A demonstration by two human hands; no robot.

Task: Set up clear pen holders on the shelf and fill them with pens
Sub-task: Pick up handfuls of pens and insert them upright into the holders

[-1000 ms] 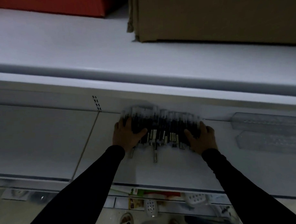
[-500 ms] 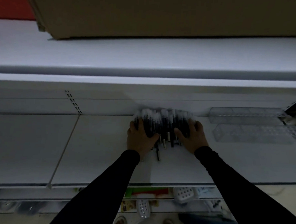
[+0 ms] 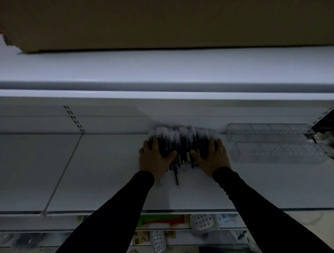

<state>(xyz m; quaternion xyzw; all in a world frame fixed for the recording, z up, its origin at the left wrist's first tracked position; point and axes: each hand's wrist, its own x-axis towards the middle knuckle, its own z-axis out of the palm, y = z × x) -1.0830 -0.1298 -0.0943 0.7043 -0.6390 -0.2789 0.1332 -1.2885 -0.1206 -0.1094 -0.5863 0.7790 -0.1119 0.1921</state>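
Compared with a second ago, your left hand (image 3: 156, 157) and right hand (image 3: 212, 157) stand closer together, so the loose heap of black pens with clear caps (image 3: 182, 143) is squeezed from a wide spread into a tighter bundle against the back of the white metal shelf (image 3: 107, 166). The fingers of both hands curl round the outer flanks of the heap, thumbs pressing inward; a few pens (image 3: 176, 175) trail out toward you, ungathered. The two long clear plastic pen holders (image 3: 272, 141) lie just right of the heap, apparently unfilled, so filling is judged not yet begun. No brand or label is legible; the print on the brown cardboard box (image 3: 158, 18) above is cut off.
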